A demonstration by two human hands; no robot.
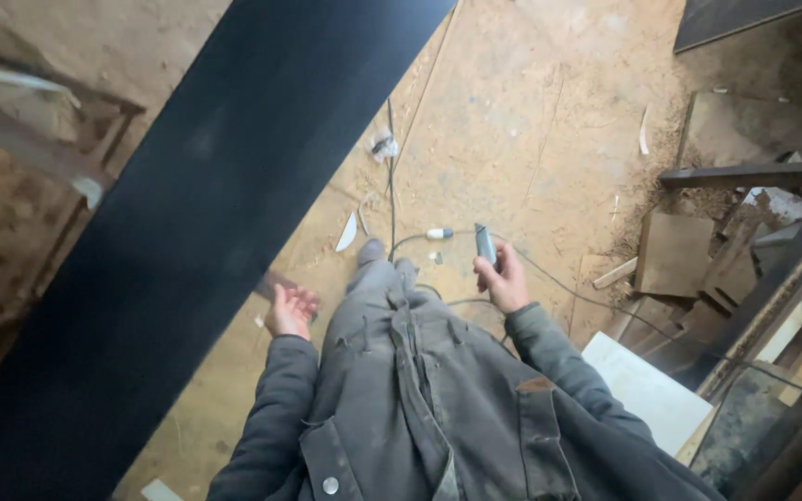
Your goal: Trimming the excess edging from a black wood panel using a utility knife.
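Note:
I look straight down my grey jacket (420, 399) at a dusty wooden floor (531, 121). My right hand (503, 278) is raised in front of me and grips a slim dark phone-like device (485, 245) upright. At my left side, my left hand (290, 311) hangs with fingers spread and holds nothing, close to the edge of a long black board (206, 213) that runs diagonally across the view. One grey shoe (371, 250) shows just past my trouser leg.
A black cable (391, 176) with a white plug (438, 234) trails over the floor ahead. Wood offcuts (675, 255), sawdust and a white panel (647, 390) pile up at the right beside a dark frame (772, 278). A wooden rack (39, 148) stands at the left.

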